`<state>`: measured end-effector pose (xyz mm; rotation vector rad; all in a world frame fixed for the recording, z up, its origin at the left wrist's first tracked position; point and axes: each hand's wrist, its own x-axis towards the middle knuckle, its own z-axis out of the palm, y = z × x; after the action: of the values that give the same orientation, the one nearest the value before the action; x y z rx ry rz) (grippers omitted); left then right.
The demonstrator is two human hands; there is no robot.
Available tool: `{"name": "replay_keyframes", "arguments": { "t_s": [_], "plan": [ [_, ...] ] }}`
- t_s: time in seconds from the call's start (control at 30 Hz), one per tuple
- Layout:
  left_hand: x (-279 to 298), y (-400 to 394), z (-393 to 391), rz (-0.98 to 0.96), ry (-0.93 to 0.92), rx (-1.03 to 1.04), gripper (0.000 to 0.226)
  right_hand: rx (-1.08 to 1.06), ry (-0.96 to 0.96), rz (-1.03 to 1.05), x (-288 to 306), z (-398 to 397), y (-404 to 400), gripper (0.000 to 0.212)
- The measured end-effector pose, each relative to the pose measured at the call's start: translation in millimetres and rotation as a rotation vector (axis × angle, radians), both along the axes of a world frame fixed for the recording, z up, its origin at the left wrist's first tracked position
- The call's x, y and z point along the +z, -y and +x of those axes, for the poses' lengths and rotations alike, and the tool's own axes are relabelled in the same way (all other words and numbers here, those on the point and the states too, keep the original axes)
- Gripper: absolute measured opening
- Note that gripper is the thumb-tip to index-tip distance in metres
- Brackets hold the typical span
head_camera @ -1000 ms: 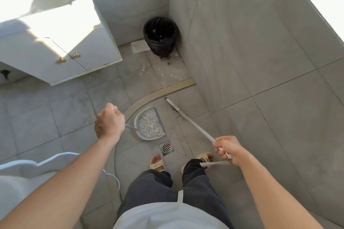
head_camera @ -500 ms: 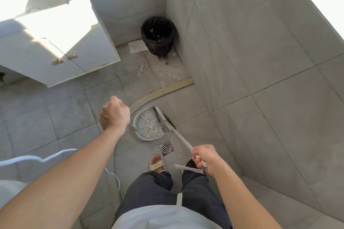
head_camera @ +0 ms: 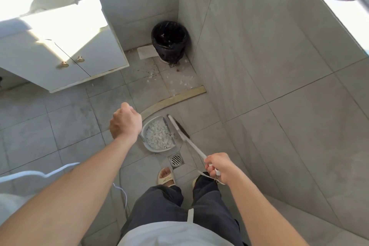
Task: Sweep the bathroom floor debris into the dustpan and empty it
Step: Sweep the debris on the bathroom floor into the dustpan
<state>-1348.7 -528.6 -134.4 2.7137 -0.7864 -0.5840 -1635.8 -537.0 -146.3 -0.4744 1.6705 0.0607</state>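
While left hand (head_camera: pixel 125 124) grips dustpan (head_camera: pixel 157 135) handle, right hand (head_camera: pixel 220 168) grips broom (head_camera: pixel 186 140).

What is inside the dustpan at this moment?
The dustpan holds a heap of small white debris, spread across most of its tray. Its handle is hidden behind the left hand, and anything beneath the heap cannot be seen.

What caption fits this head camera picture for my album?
Left hand holds the dustpan full of white scraps while right hand grips the broom beside it.
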Motion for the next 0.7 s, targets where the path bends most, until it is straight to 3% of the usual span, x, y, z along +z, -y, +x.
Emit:
{"name": "replay_keyframes", "arguments": {
  "t_s": [0.2,0.43,0.6,0.7],
  "plan": [
    [-2,-5,3,-0.015,-0.003,0.006,0.025,-0.112,0.042,-0.023,24,-29,-1,0.008],
    [-3,-8,1,-0.023,0.011,-0.015,0.026,-0.086,-0.010,-0.030,11,1,-26,0.010],
    [-2,-10,3,-0.017,0.014,-0.008,0.025,-0.219,0.101,0.032,4,-7,-12,0.005],
    [1,-13,8,-0.011,0.004,-0.003,0.025,-0.225,0.132,0.029,15,-25,-9,0.014]
  ]
}}
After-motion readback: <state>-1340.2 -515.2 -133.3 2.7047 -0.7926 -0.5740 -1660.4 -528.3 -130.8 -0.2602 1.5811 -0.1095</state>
